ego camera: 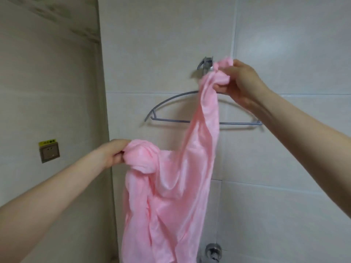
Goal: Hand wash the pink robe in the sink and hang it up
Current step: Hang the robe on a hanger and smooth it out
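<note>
The pink robe hangs bunched before the grey hanger, not yet on it. The right grip clutches fabric beside the wall hook; the left grip clutches a wad lower down. Tugging the twisted cloth could well knock the hanger off.

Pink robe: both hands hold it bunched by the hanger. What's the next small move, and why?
Probably spread the bunch in the right hand open and slip it over the hanger. It hangs bare on the wall hook; the pink robe dangles in front, with the left hand gripping another bunch.
</note>
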Available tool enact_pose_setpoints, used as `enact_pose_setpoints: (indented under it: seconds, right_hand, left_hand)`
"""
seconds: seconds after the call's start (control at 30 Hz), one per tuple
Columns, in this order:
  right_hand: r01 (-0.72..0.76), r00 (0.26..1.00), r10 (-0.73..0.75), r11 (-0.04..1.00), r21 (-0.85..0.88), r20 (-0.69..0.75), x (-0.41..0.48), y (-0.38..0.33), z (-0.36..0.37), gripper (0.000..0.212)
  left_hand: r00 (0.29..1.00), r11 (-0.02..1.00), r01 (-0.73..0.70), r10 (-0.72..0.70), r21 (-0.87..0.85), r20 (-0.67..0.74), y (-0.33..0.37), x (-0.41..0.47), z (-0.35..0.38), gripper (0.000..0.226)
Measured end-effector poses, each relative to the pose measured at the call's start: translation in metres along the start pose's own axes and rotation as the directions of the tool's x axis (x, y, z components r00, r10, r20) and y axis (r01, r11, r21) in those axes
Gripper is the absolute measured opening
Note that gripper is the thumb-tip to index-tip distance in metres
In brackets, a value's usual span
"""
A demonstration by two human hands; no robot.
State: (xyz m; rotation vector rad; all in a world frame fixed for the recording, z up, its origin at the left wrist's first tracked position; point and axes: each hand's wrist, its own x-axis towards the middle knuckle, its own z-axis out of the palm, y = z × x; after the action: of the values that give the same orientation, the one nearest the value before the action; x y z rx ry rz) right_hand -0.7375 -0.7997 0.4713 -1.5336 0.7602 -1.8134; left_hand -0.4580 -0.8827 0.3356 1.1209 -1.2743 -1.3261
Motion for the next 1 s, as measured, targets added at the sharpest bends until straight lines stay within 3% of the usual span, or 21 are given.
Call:
enact_pose_setpoints:
  seconds: [0.07, 0.2, 0.27, 0.3, 0.4, 0.47, 0.53, 0.6, 0.67, 0.73, 0.8, 0.87, 0.9, 0.93, 1.0]
  right_hand:
    - [-0.007, 0.994, -0.008, 0.991, 0.135, 0.108, 0.004, -0.003, 0.03, 0.025]
    - [0.007, 0.965, -0.049, 0.986, 0.164, 0.257, 0.01, 0.009, 0.097, 0.045]
    - [0.025, 0.964, -0.052, 0.994, 0.106, 0.26, 0.015, 0.017, 0.121, 0.046]
    - [0.037, 0.964, -0.061, 0.995, 0.094, 0.258, 0.017, 0.019, 0.13, 0.045]
    - [0.09, 0.978, -0.109, 0.99, 0.108, 0.178, 0.028, 0.023, 0.136, 0.041]
    - [0.158, 0.977, -0.151, 0.987, -0.029, 0.153, 0.036, 0.029, 0.122, 0.034]
    - [0.192, 0.957, -0.105, 0.927, -0.321, 0.27, 0.037, 0.044, 0.101, 0.033]
    - [0.229, 0.901, 0.064, 0.77, -0.596, 0.43, 0.03, 0.072, 0.086, 0.065]
    - [0.282, 0.812, 0.218, 0.664, -0.692, 0.541, 0.009, 0.103, 0.087, 0.099]
    - [0.243, 0.781, 0.26, 0.712, -0.659, 0.568, -0.015, 0.128, 0.1, 0.119]
    - [0.211, 0.869, 0.157, 0.739, -0.64, 0.469, -0.03, 0.145, 0.11, 0.124]
    - [0.225, 0.96, -0.027, 0.666, -0.711, 0.279, -0.035, 0.147, 0.108, 0.105]
    - [0.265, 0.964, -0.166, 0.605, -0.75, 0.207, -0.039, 0.145, 0.104, 0.089]
    - [0.334, 0.927, -0.334, 0.527, -0.781, 0.171, -0.046, 0.142, 0.099, 0.071]
    - [0.434, 0.755, -0.642, 0.339, -0.835, 0.132, -0.066, 0.136, 0.096, 0.043]
  left_hand:
    - [0.994, 0.99, -0.009, 0.024, -0.14, 0.103, -0.015, 0.007, -0.001, 0.01]
    - [0.853, 0.988, -0.125, 0.153, -0.09, 0.499, -0.038, -0.005, 0.019, 0.079]
    - [0.884, 0.972, -0.231, 0.198, 0.029, 0.424, -0.056, -0.009, 0.031, 0.115]
    - [0.92, 0.953, -0.278, 0.229, 0.117, 0.318, -0.062, -0.009, 0.035, 0.116]
    - [0.949, 0.952, -0.301, 0.304, 0.046, -0.082, -0.053, -0.001, 0.023, 0.05]
    - [0.939, 0.95, -0.291, 0.261, -0.113, -0.222, -0.035, 0.004, 0.001, 0.034]
    - [0.944, 0.918, -0.305, 0.257, -0.252, -0.207, -0.014, 0.003, -0.018, 0.029]
    - [0.959, 0.908, -0.283, 0.259, -0.31, -0.117, 0.005, -0.002, -0.025, 0.032]
    - [0.963, 0.909, -0.267, 0.261, -0.32, -0.064, 0.021, -0.006, -0.021, 0.032]
    - [0.97, 0.909, -0.229, 0.243, -0.348, -0.005, 0.03, -0.012, -0.012, 0.032]
    - [0.97, 0.902, -0.197, 0.235, -0.384, 0.054, 0.038, -0.017, -0.005, 0.031]
    - [0.959, 0.889, -0.204, 0.265, -0.409, 0.099, 0.041, -0.018, -0.005, 0.028]
    - [0.954, 0.876, -0.211, 0.281, -0.434, 0.104, 0.041, -0.016, -0.009, 0.025]
    - [0.953, 0.868, -0.214, 0.287, -0.448, 0.099, 0.041, -0.015, -0.012, 0.024]
    - [0.961, 0.862, -0.214, 0.269, -0.46, 0.056, 0.04, -0.015, -0.016, 0.024]
